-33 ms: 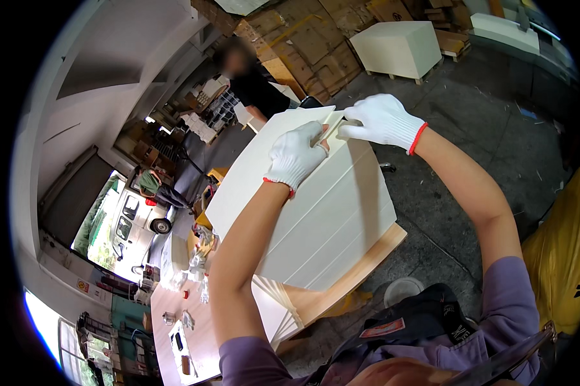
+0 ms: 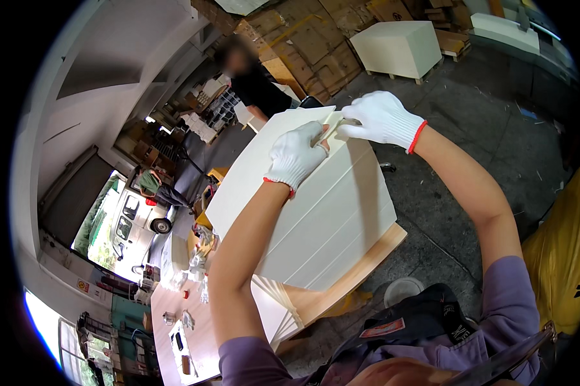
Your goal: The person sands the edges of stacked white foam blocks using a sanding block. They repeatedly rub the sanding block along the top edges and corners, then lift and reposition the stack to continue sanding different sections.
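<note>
A stack of thick white boards [image 2: 328, 225] stands in front of me, with straight seams between its layers. My left hand [image 2: 295, 156], in a white knitted glove with a red cuff, is closed over the near edge of the top white board [image 2: 258, 170]. Bare fingertips show past the glove at that edge. My right hand [image 2: 381, 121], gloved alike, is closed at the far corner of the same edge, its fingers curled and their tips against the board. Part of what lies between the two hands is hidden by the fingers.
Under the stack is a wooden board [image 2: 348, 264]. At lower left, a table [image 2: 174, 302] carries small tools and gloves. A person in black [image 2: 261, 90] stands beyond the stack. A white block on a pallet [image 2: 399, 51], a white bucket [image 2: 404, 291] and a yellow sack [image 2: 563, 238] are around.
</note>
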Tool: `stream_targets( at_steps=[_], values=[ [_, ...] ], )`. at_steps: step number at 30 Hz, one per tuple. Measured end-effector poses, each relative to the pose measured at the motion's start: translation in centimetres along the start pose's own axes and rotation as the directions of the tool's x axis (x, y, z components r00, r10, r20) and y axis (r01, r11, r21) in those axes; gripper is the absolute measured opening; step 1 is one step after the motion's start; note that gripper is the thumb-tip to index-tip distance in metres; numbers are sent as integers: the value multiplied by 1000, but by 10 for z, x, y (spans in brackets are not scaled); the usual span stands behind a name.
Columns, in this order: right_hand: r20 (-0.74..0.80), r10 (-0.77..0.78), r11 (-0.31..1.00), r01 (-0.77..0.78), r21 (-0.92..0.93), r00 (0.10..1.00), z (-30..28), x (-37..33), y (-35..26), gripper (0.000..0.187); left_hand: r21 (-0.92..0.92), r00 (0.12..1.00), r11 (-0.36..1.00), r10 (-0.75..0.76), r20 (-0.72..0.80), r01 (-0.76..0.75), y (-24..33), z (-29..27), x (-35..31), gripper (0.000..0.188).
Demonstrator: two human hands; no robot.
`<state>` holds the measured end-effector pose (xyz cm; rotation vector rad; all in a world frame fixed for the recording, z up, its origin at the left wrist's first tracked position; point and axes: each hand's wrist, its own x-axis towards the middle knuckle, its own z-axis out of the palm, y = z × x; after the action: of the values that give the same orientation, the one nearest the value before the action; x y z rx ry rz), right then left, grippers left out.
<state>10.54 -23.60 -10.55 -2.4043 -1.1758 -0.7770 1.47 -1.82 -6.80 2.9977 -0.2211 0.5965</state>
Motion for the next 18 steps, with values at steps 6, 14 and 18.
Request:
stream_targets(
  at_steps=[6, 14, 18],
  values=[
    [-87, 190, 878, -130, 460, 978, 30, 12, 1, 57, -142, 995, 989, -17, 96, 31, -2, -2, -2, 38],
    [-13, 451, 576, -281, 767, 892, 39, 7, -23, 62, -532, 976, 831, -53, 212, 161, 1, -16, -12, 42],
    [-44, 468, 623, -294, 725, 883, 47, 7, -21, 60, -563, 977, 811, -49, 210, 162, -6, -7, -9, 49]
  ],
)
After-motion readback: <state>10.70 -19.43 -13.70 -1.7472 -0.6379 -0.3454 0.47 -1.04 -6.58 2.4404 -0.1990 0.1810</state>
